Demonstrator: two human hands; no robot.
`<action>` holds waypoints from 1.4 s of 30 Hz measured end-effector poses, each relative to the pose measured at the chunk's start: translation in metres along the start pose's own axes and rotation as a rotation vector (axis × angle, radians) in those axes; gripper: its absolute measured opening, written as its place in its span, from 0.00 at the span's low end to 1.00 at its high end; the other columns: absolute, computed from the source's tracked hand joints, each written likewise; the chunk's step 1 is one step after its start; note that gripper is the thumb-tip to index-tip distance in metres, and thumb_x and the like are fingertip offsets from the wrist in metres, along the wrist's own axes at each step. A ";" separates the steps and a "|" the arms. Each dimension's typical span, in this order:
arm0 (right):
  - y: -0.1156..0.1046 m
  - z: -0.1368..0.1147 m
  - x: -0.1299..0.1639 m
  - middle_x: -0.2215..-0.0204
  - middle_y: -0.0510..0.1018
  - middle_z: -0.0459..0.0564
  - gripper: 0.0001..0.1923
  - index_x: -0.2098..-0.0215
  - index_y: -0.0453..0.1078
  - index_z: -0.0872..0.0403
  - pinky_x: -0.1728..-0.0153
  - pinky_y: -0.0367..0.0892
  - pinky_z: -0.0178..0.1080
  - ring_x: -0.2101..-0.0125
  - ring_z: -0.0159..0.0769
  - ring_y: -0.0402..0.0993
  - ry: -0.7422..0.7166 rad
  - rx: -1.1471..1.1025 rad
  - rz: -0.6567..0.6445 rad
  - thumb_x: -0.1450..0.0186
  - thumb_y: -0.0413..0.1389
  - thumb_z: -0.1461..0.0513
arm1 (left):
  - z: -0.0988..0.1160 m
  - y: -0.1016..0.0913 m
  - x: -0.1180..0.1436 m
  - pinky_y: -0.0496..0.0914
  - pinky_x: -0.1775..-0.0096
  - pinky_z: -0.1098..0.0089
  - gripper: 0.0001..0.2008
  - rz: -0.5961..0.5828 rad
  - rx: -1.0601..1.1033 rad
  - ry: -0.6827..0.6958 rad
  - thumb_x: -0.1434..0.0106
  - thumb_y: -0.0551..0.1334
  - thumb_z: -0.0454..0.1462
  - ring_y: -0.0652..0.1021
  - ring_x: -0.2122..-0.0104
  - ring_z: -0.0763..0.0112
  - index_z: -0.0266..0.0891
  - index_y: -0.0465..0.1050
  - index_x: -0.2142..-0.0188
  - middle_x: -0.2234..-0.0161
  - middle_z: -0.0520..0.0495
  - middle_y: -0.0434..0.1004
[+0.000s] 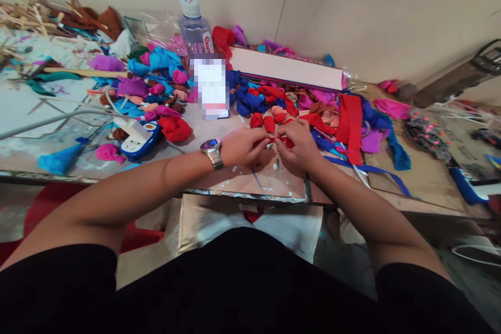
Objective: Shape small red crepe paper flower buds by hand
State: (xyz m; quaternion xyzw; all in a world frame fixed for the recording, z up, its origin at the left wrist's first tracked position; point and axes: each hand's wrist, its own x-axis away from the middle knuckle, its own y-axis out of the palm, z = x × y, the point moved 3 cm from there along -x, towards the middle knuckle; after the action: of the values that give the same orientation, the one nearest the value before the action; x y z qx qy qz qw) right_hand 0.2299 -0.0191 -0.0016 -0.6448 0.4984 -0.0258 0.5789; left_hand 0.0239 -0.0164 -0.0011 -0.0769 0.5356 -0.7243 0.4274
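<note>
Head view: both hands meet at the near edge of the cluttered wooden worktable (410, 177), just in front of the clear plastic water bottle with white cap (194, 31), which stands at the back by the wall. Left hand (240, 146), steel wristwatch (212, 151) on its wrist, and right hand (299, 147) are pressed close, fingertips pinching a small piece of red fabric (282, 141) between them. The piece sits in the gap between the hands, about equally near each; mostly hidden by fingers, so its long axis looks roughly left-right but can't confirm, and which way it points can't be told. Near side of the bottle and to its right: loose red fabric rolls (263, 121), a wide red ribbon strip (349, 120), blue fabric scraps (245, 96). Right of the bottle along the wall: a long pale pink box (287, 69). Left of the bottle and nearer: a blue-and-white power strip (139, 138), a pile of turquoise, purple and pink fabric buds (156, 75).
</note>
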 end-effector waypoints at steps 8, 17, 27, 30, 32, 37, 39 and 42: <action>0.000 0.001 0.000 0.64 0.86 0.49 0.07 0.59 0.77 0.48 0.45 0.63 0.53 0.59 0.44 0.80 -0.021 -0.025 0.012 0.27 0.59 0.56 | 0.000 0.002 -0.002 0.71 0.62 0.70 0.21 -0.091 0.301 -0.024 0.21 0.53 0.45 0.82 0.66 0.69 0.38 0.80 0.59 0.64 0.46 0.86; 0.000 0.003 0.000 0.64 0.87 0.49 0.07 0.58 0.80 0.47 0.46 0.67 0.53 0.57 0.46 0.80 -0.028 -0.020 0.025 0.28 0.60 0.56 | -0.002 0.006 -0.004 0.75 0.63 0.70 0.19 -0.123 0.457 -0.089 0.23 0.54 0.44 0.84 0.67 0.68 0.37 0.80 0.61 0.65 0.45 0.87; 0.002 0.005 -0.001 0.63 0.89 0.48 0.09 0.56 0.82 0.45 0.43 0.65 0.54 0.59 0.44 0.82 -0.079 -0.009 -0.020 0.25 0.59 0.56 | -0.008 0.021 -0.004 0.83 0.62 0.67 0.13 -0.329 1.032 -0.330 0.25 0.61 0.43 0.88 0.66 0.66 0.36 0.77 0.59 0.63 0.40 0.88; 0.001 0.006 -0.001 0.61 0.90 0.49 0.09 0.55 0.82 0.45 0.48 0.67 0.52 0.60 0.43 0.83 -0.116 -0.031 -0.046 0.25 0.59 0.55 | -0.006 0.020 -0.003 0.83 0.62 0.65 0.13 -0.362 1.096 -0.392 0.25 0.61 0.44 0.89 0.66 0.64 0.37 0.76 0.60 0.64 0.39 0.88; 0.000 0.006 -0.001 0.62 0.89 0.49 0.09 0.55 0.82 0.45 0.51 0.68 0.51 0.61 0.42 0.83 -0.149 -0.038 -0.049 0.25 0.59 0.56 | -0.004 0.019 -0.003 0.84 0.62 0.63 0.14 -0.368 1.123 -0.423 0.24 0.61 0.45 0.89 0.66 0.62 0.37 0.75 0.61 0.65 0.39 0.88; -0.001 0.005 -0.003 0.63 0.89 0.48 0.08 0.57 0.81 0.46 0.52 0.69 0.50 0.61 0.41 0.83 -0.201 -0.023 -0.028 0.25 0.59 0.57 | -0.004 0.015 -0.001 0.83 0.62 0.64 0.11 -0.369 1.201 -0.485 0.26 0.63 0.42 0.89 0.67 0.63 0.37 0.73 0.62 0.65 0.38 0.88; -0.003 0.004 -0.004 0.64 0.89 0.48 0.07 0.57 0.81 0.46 0.53 0.69 0.49 0.62 0.41 0.83 -0.233 -0.022 -0.006 0.25 0.59 0.58 | -0.003 0.013 -0.001 0.83 0.61 0.63 0.13 -0.362 1.214 -0.471 0.25 0.62 0.45 0.89 0.66 0.62 0.37 0.74 0.61 0.64 0.37 0.88; -0.005 0.002 -0.005 0.65 0.89 0.47 0.07 0.57 0.81 0.46 0.55 0.69 0.48 0.63 0.40 0.82 -0.276 -0.023 0.018 0.25 0.59 0.58 | -0.003 0.012 -0.003 0.83 0.62 0.63 0.21 -0.340 1.132 -0.419 0.23 0.57 0.52 0.89 0.65 0.60 0.37 0.75 0.60 0.65 0.36 0.88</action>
State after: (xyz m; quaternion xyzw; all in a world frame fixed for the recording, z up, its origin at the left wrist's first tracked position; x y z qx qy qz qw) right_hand 0.2318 -0.0158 0.0045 -0.6443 0.4201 0.0742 0.6348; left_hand 0.0301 -0.0133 -0.0112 -0.0632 -0.0459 -0.9231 0.3766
